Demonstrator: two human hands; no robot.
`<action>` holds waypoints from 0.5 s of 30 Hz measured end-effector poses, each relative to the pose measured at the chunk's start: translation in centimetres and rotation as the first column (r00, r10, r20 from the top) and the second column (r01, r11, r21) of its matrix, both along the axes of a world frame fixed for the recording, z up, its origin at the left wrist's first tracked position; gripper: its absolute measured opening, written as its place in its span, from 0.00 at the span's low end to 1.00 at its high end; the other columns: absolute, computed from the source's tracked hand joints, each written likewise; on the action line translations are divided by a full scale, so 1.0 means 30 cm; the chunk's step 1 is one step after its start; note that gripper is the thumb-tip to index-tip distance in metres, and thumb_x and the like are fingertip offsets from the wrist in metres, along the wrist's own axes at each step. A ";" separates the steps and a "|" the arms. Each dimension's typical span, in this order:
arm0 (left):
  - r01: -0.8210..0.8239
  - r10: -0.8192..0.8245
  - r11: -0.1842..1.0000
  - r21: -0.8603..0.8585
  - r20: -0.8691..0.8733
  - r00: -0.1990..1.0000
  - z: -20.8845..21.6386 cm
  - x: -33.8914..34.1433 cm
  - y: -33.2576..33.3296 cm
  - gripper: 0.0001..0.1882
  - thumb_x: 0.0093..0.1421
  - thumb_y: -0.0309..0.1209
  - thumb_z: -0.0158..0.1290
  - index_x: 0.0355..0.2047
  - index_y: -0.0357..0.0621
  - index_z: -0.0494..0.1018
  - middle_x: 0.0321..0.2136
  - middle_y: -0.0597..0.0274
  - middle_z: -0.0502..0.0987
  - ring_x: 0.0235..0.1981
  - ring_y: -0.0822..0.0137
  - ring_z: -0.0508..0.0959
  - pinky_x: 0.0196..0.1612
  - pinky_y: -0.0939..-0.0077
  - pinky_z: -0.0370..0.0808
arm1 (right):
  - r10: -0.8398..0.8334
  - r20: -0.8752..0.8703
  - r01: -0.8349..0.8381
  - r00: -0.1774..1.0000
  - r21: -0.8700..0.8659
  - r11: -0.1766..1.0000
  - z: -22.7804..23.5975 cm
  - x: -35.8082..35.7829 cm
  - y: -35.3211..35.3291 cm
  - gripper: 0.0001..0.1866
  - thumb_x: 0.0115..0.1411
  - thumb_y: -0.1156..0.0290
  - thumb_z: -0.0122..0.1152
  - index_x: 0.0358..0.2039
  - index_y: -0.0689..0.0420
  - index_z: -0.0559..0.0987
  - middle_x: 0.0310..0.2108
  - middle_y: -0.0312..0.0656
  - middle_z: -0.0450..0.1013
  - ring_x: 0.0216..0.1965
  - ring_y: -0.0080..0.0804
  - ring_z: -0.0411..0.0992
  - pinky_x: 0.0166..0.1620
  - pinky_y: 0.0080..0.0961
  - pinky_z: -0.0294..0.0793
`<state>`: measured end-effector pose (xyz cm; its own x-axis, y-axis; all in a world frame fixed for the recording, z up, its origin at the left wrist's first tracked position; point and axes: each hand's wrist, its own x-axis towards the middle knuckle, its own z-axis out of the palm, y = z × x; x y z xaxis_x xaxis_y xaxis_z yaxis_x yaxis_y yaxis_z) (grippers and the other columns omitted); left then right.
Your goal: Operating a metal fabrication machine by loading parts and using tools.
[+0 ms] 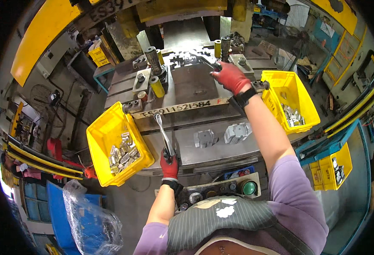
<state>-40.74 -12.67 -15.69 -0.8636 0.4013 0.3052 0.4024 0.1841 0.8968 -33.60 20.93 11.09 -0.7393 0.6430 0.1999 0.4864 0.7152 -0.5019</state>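
Left hand (pixel 169 165) gripping long metal tongs (pixel 163 134); right hand (pixel 230 77) clasping second silvery tongs (pixel 204 58) over the die plate (pixel 195 83).

red gloves (pixel 231 77) | yellow bins (pixel 110 136) | purple sleeves (pixel 295 199) | striped grey apron (pixel 221 223)

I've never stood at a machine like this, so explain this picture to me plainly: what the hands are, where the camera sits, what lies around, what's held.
The camera sits on the person's head and looks down, so the forearms enter from below and straight edges bend. Both hands wear red gloves. The left hand grips the handle of a long metal tool that reaches up to the edge of the press die. The right hand holds a second metal tool over the dark die plate. On the grey shelf in front lie two small metal parts. A yellow bin of such parts hangs on each side; the right bin holds fewer.
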 end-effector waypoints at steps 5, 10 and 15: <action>0.031 -0.030 0.999 0.029 -0.044 0.999 0.019 0.002 0.005 0.26 0.47 0.24 0.54 0.49 0.40 0.62 0.34 0.58 0.72 0.34 0.69 0.72 0.37 0.78 0.70 | -0.022 -0.003 0.023 1.000 0.034 0.999 -0.049 -0.020 -0.084 0.25 0.51 0.54 0.54 0.44 0.59 0.70 0.34 0.52 0.73 0.39 0.47 0.71 0.42 0.37 0.69; -0.003 0.006 0.998 0.056 -0.050 0.999 0.017 0.018 0.027 0.26 0.47 0.23 0.54 0.48 0.38 0.63 0.34 0.59 0.72 0.34 0.70 0.72 0.37 0.79 0.69 | 0.037 -0.058 -0.033 0.998 0.065 0.997 -0.049 -0.009 0.007 0.24 0.49 0.54 0.57 0.39 0.60 0.72 0.36 0.52 0.72 0.40 0.47 0.70 0.43 0.37 0.68; 0.013 -0.017 0.998 0.063 0.065 0.998 -0.012 0.005 -0.003 0.26 0.47 0.23 0.54 0.48 0.37 0.62 0.35 0.57 0.72 0.35 0.69 0.72 0.38 0.78 0.68 | 0.079 -0.136 -0.105 0.988 -0.191 0.976 -0.062 -0.013 0.001 0.22 0.48 0.54 0.58 0.34 0.61 0.75 0.32 0.47 0.73 0.35 0.37 0.71 0.39 0.29 0.68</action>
